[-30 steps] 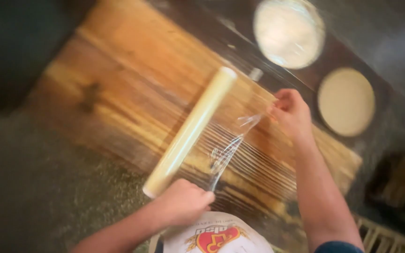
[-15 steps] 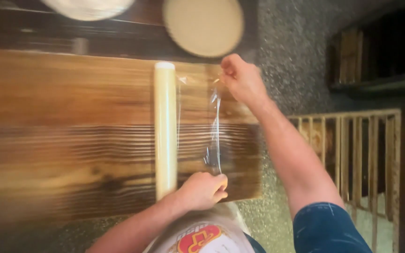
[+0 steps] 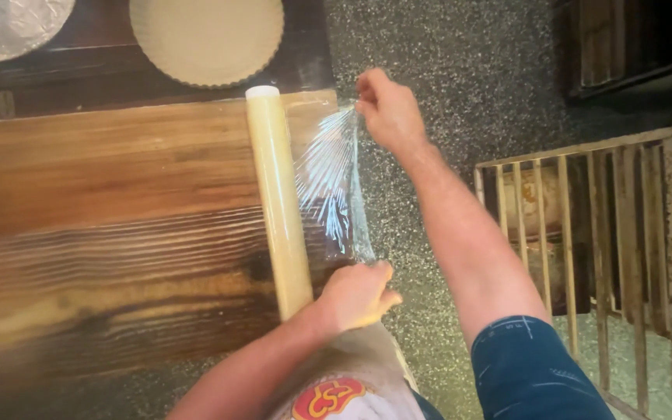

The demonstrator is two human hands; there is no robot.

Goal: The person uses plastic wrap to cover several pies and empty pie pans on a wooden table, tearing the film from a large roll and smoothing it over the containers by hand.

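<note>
clear plastic film partly drawn off the roll, not yet cut.
left hand (image 3: 355, 295) fingers closed on the near end of the long cream-coloured film roll (image 3: 278, 198) lying on the striped wooden tabletop (image 3: 110, 225); right hand (image 3: 386, 113) fingers pinch the crinkled transparent film sheet (image 3: 332, 183) beside it, over the speckled dark floor (image 3: 445, 54).

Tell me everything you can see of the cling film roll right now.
The cling film roll is a long, pale yellowish cylinder with a white cap at its far end, lying flat across the wooden board. A clear, wrinkled, glossy sheet is drawn off its right side. The right hand pinches the sheet's far corner; the left hand covers the roll's near end and holds the sheet's near edge.
</note>
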